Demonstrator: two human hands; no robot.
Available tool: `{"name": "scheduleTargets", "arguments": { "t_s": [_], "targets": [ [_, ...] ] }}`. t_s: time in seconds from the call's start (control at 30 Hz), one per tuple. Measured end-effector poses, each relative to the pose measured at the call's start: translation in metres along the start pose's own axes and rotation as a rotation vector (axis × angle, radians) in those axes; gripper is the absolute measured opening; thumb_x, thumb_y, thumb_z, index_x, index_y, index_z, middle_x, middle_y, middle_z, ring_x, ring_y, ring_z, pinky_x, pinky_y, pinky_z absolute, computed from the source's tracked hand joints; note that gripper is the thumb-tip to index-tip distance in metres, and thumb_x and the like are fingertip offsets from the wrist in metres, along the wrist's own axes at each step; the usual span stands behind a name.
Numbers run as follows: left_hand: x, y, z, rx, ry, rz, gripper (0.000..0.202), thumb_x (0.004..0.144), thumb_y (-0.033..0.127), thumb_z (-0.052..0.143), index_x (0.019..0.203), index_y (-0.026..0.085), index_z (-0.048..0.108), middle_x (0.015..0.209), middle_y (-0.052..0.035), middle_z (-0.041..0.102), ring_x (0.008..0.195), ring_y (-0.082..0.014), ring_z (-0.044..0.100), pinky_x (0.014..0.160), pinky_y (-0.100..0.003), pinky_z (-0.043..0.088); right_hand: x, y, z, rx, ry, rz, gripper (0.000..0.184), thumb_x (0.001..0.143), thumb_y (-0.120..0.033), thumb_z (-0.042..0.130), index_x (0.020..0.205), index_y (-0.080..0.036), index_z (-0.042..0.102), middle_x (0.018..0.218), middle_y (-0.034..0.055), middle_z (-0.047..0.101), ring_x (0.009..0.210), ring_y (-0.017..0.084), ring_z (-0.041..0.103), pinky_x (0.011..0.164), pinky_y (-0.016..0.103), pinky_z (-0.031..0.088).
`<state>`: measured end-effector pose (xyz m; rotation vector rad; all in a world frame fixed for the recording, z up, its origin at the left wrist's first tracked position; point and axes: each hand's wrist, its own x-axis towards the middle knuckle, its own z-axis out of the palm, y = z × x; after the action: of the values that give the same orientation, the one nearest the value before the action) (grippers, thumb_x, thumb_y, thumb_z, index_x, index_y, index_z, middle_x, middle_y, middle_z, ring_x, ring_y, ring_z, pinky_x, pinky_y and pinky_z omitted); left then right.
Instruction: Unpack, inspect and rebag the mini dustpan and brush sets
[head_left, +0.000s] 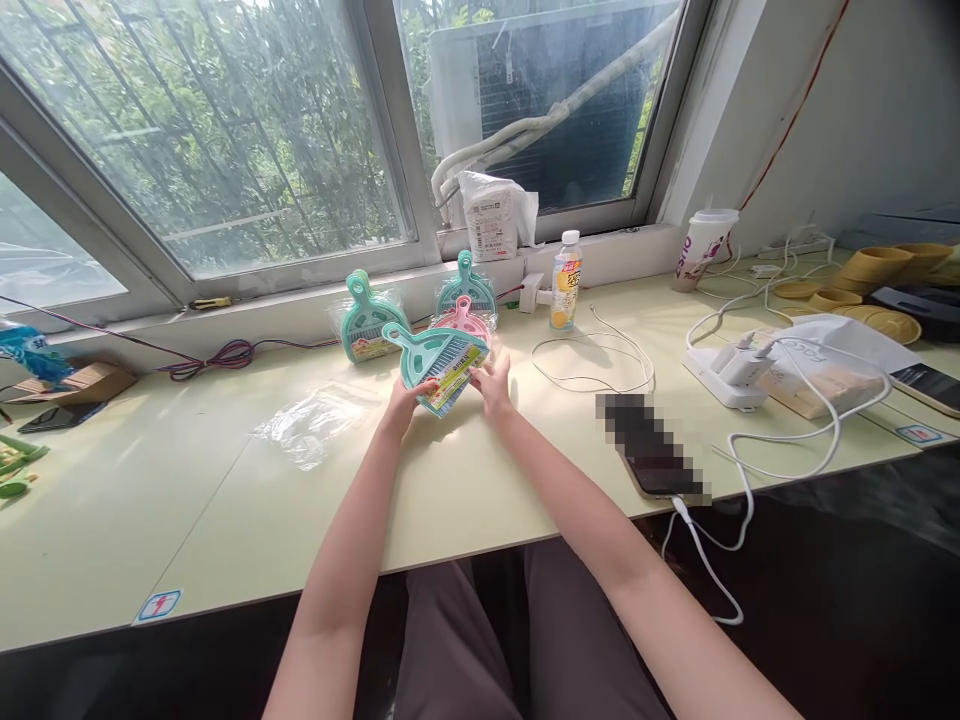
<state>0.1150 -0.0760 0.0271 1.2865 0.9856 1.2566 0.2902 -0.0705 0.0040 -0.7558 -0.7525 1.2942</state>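
Observation:
Between my two hands is a small teal dustpan [420,352] with a brush and a yellow label, tilted with its handle to the upper left. My left hand [409,396] grips its lower left edge, fingers closed on it. On the right edge, my right hand [491,382] is closed too, thumb at the label. Just behind it stands a pink dustpan [469,315], partly hidden. A green dustpan set [362,318] in clear wrap leans by the window ledge at left. Another teal set [465,285] stands behind the pink one.
A crumpled clear plastic bag [307,425] lies left of my hands. To the right are a drink bottle [565,280], a looped cable [592,385], a phone [656,450], a power strip [724,385] and a paper cup [703,250]. A white-wrapped package [495,215] sits on the ledge.

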Motion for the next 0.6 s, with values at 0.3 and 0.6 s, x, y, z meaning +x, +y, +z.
{"name": "scheduleTargets", "arguments": {
  "t_s": [0.3, 0.6],
  "targets": [
    [-0.0046, -0.0011, 0.0043, 0.028, -0.053, 0.004, 0.063, 0.059, 0.037, 0.084, 0.114, 0.018, 0.061, 0.112, -0.0108, 0.068, 0.111, -0.0344, 0.062, 0.094, -0.046, 0.053, 0.0018, -0.0084, -0.0074, 0.051, -0.105, 0.202, 0.029, 0.072, -0.016, 0.079, 0.093, -0.019, 0.059, 0.097, 0.0046, 0.073, 0.09, 0.019, 0.071, 0.084, 0.034, 0.061],
    [-0.0065, -0.0041, 0.0002, 0.206, 0.277, -0.037, 0.051, 0.084, 0.059, 0.052, 0.116, 0.02, 0.058, 0.119, -0.0143, 0.065, 0.116, -0.0348, 0.059, 0.091, -0.048, 0.051, 0.001, -0.007, -0.0056, -0.02, -0.036, 0.15, 0.037, 0.06, -0.005, 0.083, 0.086, -0.018, 0.06, 0.09, 0.005, 0.072, 0.094, 0.024, 0.07, 0.092, 0.043, 0.059]
  ]
}}
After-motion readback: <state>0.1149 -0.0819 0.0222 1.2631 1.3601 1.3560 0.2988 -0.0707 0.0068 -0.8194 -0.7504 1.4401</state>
